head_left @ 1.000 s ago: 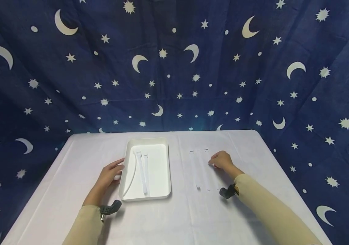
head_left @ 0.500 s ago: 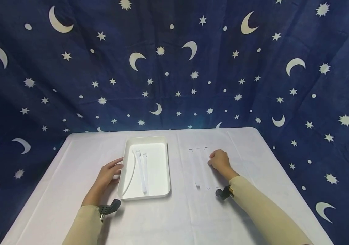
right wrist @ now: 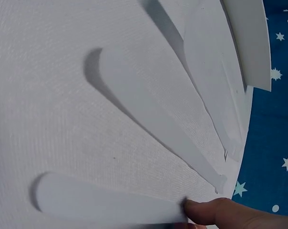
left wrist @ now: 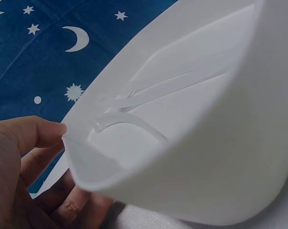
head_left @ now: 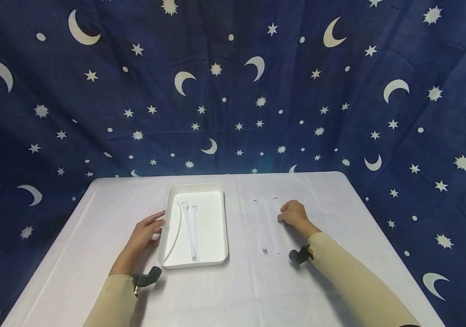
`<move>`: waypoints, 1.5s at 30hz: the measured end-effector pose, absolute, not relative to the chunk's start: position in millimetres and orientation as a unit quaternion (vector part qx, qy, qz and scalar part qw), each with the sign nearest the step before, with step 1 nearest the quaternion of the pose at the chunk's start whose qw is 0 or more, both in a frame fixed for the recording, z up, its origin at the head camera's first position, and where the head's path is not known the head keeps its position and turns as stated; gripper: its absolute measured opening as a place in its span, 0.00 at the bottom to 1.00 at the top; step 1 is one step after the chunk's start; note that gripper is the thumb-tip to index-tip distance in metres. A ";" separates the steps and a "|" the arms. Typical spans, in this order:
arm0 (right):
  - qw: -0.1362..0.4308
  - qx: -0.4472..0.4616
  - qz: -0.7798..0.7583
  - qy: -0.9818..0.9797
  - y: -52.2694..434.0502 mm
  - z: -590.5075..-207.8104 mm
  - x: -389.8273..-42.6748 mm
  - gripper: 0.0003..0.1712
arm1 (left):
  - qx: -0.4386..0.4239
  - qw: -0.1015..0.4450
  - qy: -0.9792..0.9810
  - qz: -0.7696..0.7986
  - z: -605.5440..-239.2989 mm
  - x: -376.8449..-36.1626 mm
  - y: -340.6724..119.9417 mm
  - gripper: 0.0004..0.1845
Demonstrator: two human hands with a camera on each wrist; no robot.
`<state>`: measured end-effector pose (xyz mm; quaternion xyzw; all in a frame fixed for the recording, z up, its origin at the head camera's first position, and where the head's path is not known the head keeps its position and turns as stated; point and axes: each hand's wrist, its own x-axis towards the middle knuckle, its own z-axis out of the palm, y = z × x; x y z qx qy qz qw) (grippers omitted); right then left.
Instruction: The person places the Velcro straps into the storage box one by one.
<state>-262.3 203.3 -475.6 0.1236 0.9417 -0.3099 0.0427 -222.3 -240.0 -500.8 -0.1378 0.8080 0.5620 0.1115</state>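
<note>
In the head view, a white tray [head_left: 212,227] holds a few white cable ties [head_left: 188,227], one of them curved. My left hand [head_left: 143,232] holds the tray's left side. In the left wrist view its fingertip [left wrist: 58,130] presses the rim, and other fingers pass beside the outer wall. Two flat white cable ties [right wrist: 153,114] with slotted heads lie side by side on the table right of the tray. My right hand [head_left: 296,215] pinches another cable tie [right wrist: 106,202] near one end; part of the hand is outside the right wrist view.
A white cloth covers the table [head_left: 233,295]. Behind it hangs a dark blue curtain [head_left: 233,81] with moons and stars. Small dark wrist cameras [head_left: 147,277] sit on both sleeves. The tray's wall [right wrist: 251,43] shows at the right wrist view's upper right.
My right hand has shifted slightly left, and the lower end of the rightmost cable tie no longer shows in the head view. My left hand and the tray keep their place.
</note>
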 end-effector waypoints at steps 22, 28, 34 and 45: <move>0.100 0.146 -0.338 0.924 207.1 -470.7 -270.5 0.12 | -0.129 0.110 0.811 0.561 -498.8 -222.2 -240.7 0.31; 0.144 0.192 -0.390 0.889 208.5 -466.8 -276.1 0.14 | -0.131 0.110 0.807 0.565 -498.1 -221.7 -240.9 0.30; 0.170 0.206 -0.406 0.874 210.7 -465.0 -280.0 0.15 | -0.134 0.115 0.805 0.567 -499.2 -223.4 -240.7 0.30; 0.244 0.221 -0.481 0.813 220.5 -460.8 -285.5 0.24 | -0.132 0.117 0.805 0.566 -498.7 -221.4 -242.4 0.31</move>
